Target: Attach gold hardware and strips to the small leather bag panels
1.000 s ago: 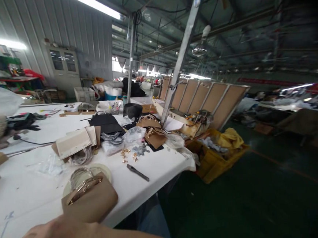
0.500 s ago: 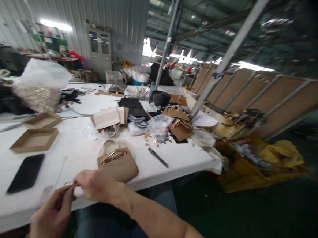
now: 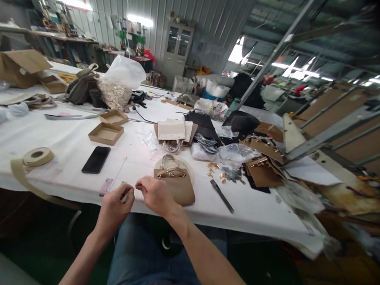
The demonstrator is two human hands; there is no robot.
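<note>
My left hand [image 3: 115,206] and my right hand [image 3: 154,195] meet at the near edge of the white table [image 3: 63,170], fingertips pinched together on a small thin piece that I cannot make out. Just right of my right hand lies a small tan leather bag [image 3: 177,184] with a gold clasp, resting on a round pale disc. A black phone [image 3: 95,159] lies left of my hands. A dark flat tool [image 3: 222,195] lies right of the bag.
Two shallow cardboard trays [image 3: 108,130], a roll of tan tape [image 3: 35,157], a plastic bag of metal parts [image 3: 118,84], white and brown leather pieces [image 3: 172,130], gold hardware [image 3: 215,171] and plastic bags crowd the table. Brown panels on metal frames [image 3: 339,122] stand at the right.
The view has swung left and down, bringing both hands fully into sight. My hands have come together in front of the tan bag, pinching a small piece.
</note>
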